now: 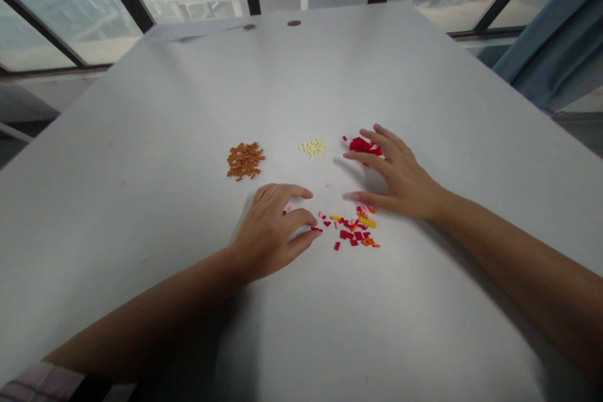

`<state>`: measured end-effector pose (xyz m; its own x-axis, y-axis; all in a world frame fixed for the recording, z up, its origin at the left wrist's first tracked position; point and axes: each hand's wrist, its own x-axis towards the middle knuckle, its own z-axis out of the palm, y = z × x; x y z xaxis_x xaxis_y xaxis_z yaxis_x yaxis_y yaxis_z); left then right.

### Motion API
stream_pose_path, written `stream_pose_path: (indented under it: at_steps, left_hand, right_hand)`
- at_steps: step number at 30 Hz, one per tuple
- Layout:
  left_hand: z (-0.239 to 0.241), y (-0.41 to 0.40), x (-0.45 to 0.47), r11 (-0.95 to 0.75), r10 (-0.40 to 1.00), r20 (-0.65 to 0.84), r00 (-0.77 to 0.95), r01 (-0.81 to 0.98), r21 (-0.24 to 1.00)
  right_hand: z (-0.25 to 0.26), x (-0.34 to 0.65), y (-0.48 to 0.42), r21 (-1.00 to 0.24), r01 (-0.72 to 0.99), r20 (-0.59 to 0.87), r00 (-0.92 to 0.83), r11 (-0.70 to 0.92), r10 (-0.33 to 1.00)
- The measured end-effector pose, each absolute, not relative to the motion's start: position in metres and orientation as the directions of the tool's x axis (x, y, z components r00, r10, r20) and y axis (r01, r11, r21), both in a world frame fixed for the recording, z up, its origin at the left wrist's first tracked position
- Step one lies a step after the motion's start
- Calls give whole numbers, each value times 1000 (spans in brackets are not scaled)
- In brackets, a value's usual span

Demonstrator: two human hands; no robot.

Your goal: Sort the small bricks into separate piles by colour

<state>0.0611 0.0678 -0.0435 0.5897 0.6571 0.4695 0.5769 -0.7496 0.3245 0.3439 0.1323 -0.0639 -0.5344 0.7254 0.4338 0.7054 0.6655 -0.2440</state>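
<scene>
My left hand [273, 226] is at the near left of a mixed pile of small toy bricks [358, 236] in red, orange, pink and yellow. Between its thumb and index fingertips sits a small red brick [316, 228]; the other fingers curve above the tabletop. A few pink and red pieces show beneath this hand. My right hand [393, 173] is open, fingers spread, and partly hides a heap of red bricks [365, 146]. Its thumb hovers just beyond the mixed pile, with nothing visible in its fingers.
On the white table [188, 107], a heap of orange-brown bricks [245, 161] lies to the left and a pale yellow heap [313, 148] in the middle. One pink piece [328, 185] lies alone between my hands. Windows and a blue curtain [556, 38] border the far side.
</scene>
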Motion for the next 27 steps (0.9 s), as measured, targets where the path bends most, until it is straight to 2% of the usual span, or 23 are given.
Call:
stream_pose_path:
  at_steps: [3, 6, 8, 10, 13, 16, 20, 23, 27]
  left_hand:
    - [-43, 68, 61, -759, 646, 481, 593, 569, 317]
    - [-43, 68, 61, -765, 638, 492, 593, 559, 319]
    - [-43, 68, 60, -768, 635, 495, 593, 555, 320]
    - [-43, 69, 60, -768, 634, 495, 594, 555, 319]
    - [-43, 69, 60, -770, 633, 491, 599, 552, 319]
    - [-43, 69, 60, -772, 631, 490, 601, 552, 317]
    - [-43, 69, 60, -768, 634, 490, 598, 560, 310]
    - [-42, 69, 60, -773, 627, 499, 599, 558, 302]
    - [-42, 68, 61, -782, 613, 515, 599, 554, 286]
  right_hand:
    - [-57, 340, 128, -259, 725, 464, -487, 639, 740]
    - [-53, 346, 132, -293, 870, 515, -206, 397, 832]
    - [-53, 350, 136, -327, 922, 476, -30, 208, 879]
    - [-54, 353, 138, -368, 922, 392, 36, 121, 919]
    - [-54, 352, 137, -432, 888, 322, -11, 158, 947]
    - [-51, 351, 134, -435, 876, 333, -59, 209, 941]
    - [-46, 349, 135, -319, 908, 431, -115, 271, 895]
    - [-42, 344, 145, -203, 881, 446, -305, 427, 842]
    - [-42, 335, 169, -27, 780, 368, -574, 625, 732]
